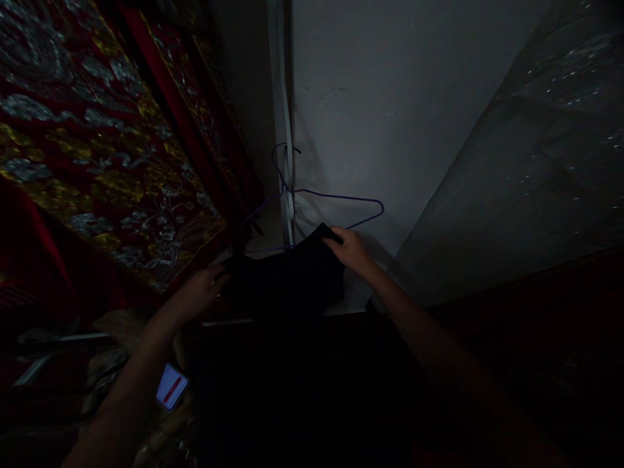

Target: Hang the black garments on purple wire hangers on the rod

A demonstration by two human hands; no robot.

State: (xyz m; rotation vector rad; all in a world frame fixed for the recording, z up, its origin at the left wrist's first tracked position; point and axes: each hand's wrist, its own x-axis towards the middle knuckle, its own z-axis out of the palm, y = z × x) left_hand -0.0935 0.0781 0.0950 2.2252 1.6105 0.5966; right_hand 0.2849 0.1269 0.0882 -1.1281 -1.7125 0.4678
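Observation:
A black garment [287,279] is spread between my two hands, its lower part lost in the dark. My right hand [348,250] pinches its upper right corner. At the upper left end, my left hand [202,289] has its fingers closed on the cloth. Just behind and above the garment hangs a thin purple wire hanger [341,195], its hook up by a pale vertical strip [287,130]. The cloth overlaps the lower bar of the hanger. What kind of garment it is cannot be made out.
Red cloth with gold and silver embroidery [117,143] hangs on the left. A grey wall [390,97] stands ahead, with shiny clear plastic sheeting [550,149] at the right. Below my left arm lies a phone with a lit screen [171,387] among dim clutter.

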